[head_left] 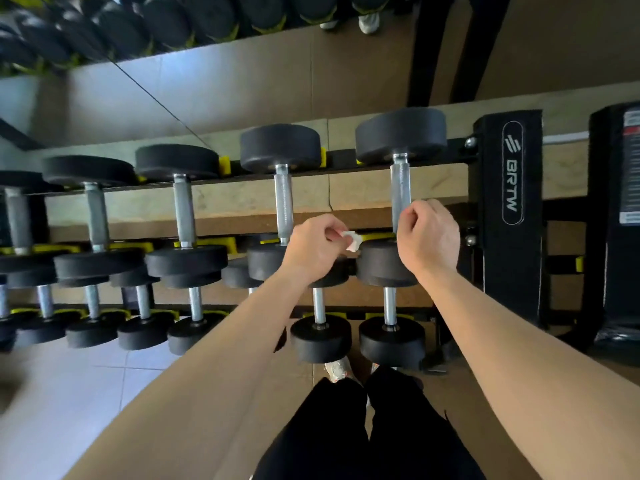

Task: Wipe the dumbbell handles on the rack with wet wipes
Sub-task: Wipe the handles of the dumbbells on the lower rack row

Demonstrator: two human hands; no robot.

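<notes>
By a brown wall, a black gym rack (507, 174) holds black round dumbbells (280, 147) with silver metal handles (284, 202). The left hand (311, 247) pinches a small white wet wipe (354, 241) near the top row. The right hand (429, 237) is curled by the end handle (400, 185); I cannot tell if it grips.

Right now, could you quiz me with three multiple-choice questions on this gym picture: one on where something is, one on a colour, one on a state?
1. Where is the wipe?
A. between the two rightmost top-row handles
B. on the floor
C. on the far-left weight

2. What colour are the cradles?
A. red
B. yellow
C. white

3. What is the left hand doing?
A. hanging empty
B. lying flat on a weight
C. pinching the wipe

Answers:
1 A, it shows white between those two handles.
2 B, yellow pads sit under the weights.
3 C, its fingertips close on the wipe.
</notes>
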